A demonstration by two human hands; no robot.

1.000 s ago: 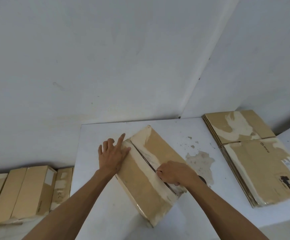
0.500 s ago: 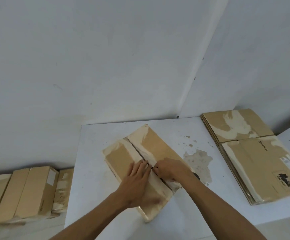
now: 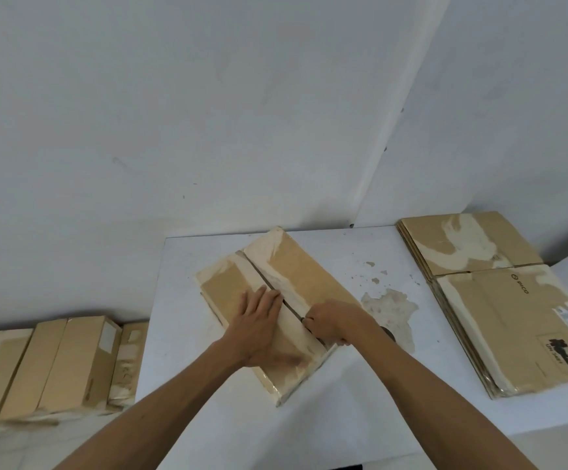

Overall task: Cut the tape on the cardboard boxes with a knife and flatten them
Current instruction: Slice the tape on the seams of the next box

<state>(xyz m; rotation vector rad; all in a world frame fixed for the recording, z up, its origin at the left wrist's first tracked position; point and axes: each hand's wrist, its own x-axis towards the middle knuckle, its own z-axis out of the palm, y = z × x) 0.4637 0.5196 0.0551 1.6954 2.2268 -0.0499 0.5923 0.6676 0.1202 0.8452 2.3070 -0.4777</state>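
A taped cardboard box [image 3: 296,269] lies diagonally on the white table [image 3: 343,401], its top seam slit open along the far half. My left hand [image 3: 258,323] presses flat on the box's left flap with straight fingers. My right hand [image 3: 333,322] is curled in a fist at the seam, gripping a knife whose handle and blade are almost entirely hidden by the fingers; only a dark tip shows at the seam.
A stack of flattened boxes [image 3: 499,307] lies on the table's right side. Several unopened boxes [image 3: 55,364] stand in a row on the floor to the left. Walls meet in a corner just behind the table. A patch of peeled paint [image 3: 391,307] marks the tabletop.
My left hand moved from the box's far left corner down to the middle of the left flap. The right hand stayed at the seam, shifting slightly toward me.
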